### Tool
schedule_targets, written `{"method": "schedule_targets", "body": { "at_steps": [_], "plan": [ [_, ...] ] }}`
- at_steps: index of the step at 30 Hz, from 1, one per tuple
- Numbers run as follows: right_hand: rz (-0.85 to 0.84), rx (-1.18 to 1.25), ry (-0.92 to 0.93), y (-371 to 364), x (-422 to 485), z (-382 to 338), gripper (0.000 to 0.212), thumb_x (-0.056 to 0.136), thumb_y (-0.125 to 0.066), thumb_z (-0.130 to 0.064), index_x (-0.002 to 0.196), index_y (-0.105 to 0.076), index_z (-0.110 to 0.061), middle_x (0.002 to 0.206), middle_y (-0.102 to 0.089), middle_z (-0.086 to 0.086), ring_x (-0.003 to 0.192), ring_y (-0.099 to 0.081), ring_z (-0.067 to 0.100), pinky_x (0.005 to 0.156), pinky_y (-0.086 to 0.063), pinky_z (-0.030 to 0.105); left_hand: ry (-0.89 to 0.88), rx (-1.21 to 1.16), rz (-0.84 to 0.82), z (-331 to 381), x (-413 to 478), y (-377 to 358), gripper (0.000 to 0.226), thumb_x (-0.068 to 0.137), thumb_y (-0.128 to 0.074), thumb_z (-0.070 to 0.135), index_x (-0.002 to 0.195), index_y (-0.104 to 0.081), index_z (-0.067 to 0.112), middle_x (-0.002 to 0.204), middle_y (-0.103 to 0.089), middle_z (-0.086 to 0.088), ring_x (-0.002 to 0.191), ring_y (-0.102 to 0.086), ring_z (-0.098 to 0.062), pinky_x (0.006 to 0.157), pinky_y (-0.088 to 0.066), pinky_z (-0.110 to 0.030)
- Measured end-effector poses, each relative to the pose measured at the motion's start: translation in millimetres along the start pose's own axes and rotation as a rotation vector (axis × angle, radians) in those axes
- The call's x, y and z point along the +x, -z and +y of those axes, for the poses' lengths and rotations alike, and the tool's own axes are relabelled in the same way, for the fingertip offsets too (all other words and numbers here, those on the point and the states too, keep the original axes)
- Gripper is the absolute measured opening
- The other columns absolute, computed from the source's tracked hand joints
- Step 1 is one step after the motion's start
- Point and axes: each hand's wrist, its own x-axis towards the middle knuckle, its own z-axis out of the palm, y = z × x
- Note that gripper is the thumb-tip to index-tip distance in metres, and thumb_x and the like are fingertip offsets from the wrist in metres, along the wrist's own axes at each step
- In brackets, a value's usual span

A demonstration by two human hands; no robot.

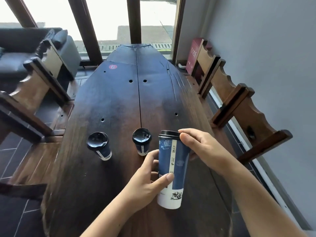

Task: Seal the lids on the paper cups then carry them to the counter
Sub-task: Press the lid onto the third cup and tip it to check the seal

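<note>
A tall blue-and-white paper cup with a black lid is lifted above the dark wooden table. My left hand wraps around its lower body. My right hand grips the cup near its top, with the thumb pressing on the lid's rim. Two more blue cups with black lids stand upright on the table: one at the left and one in the middle, just beyond my left hand.
Wooden benches with high backs run along the left and right sides of the long table. A red round sticker marks the far tabletop. A grey wall is at the right, windows at the far end, a dark sofa far left.
</note>
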Motion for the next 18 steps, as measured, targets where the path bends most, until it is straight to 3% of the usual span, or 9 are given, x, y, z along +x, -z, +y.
{"method": "schedule_targets", "body": {
  "at_steps": [2,6,9,13,18],
  "plan": [
    [-0.030,-0.025,-0.005,4.9,0.7,15.7,0.082,0.075,-0.052,-0.077,0.136,-0.058,-0.023,0.122,-0.071,-0.004,0.107,-0.071,0.009,0.072,-0.061,0.027,0.030,0.017,0.025,-10.8,6.1,-11.9,0.057,0.083,-0.074,0.053,0.131,-0.046,0.045,0.120,-0.071,0.000,0.103,-0.071,-0.031,0.091,-0.059,-0.052],
    [-0.091,0.014,-0.055,18.4,2.9,49.9,0.074,0.082,-0.058,-0.062,0.143,-0.052,-0.019,0.130,-0.067,0.000,0.117,-0.067,0.014,0.089,-0.063,0.044,0.089,0.075,0.038,-29.8,19.9,-33.6,0.064,0.076,-0.076,0.068,0.128,-0.044,0.049,0.121,-0.071,0.009,0.102,-0.072,-0.020,0.085,-0.061,-0.043],
    [-0.135,0.032,-0.088,24.6,3.8,71.3,0.078,0.082,-0.063,-0.054,0.147,-0.048,-0.015,0.135,-0.064,0.005,0.120,-0.066,0.018,0.093,-0.061,0.049,0.134,0.088,0.081,-45.7,28.6,-45.4,0.062,0.073,-0.077,0.071,0.123,-0.047,0.051,0.117,-0.073,0.011,0.097,-0.074,-0.016,0.076,-0.060,-0.031],
    [-0.176,-0.104,-0.063,27.5,6.2,96.5,0.084,0.081,-0.069,-0.052,0.152,-0.043,-0.016,0.141,-0.060,-0.002,0.126,-0.060,0.013,0.108,-0.051,0.039,0.198,0.100,0.057,-73.0,40.8,-57.2,0.064,0.076,-0.082,0.049,0.130,-0.048,0.046,0.122,-0.072,0.005,0.107,-0.072,-0.020,0.087,-0.062,-0.043],
    [-0.257,-0.142,-0.092,22.8,21.6,124.9,0.077,0.088,-0.078,-0.029,0.153,-0.039,-0.017,0.143,-0.057,-0.005,0.130,-0.055,0.011,0.112,-0.041,0.026,0.235,0.105,0.057,-105.4,64.3,-56.6,0.068,0.069,-0.087,0.032,0.130,-0.058,0.040,0.124,-0.073,0.007,0.112,-0.071,-0.015,0.098,-0.058,-0.045]
  ]
}}
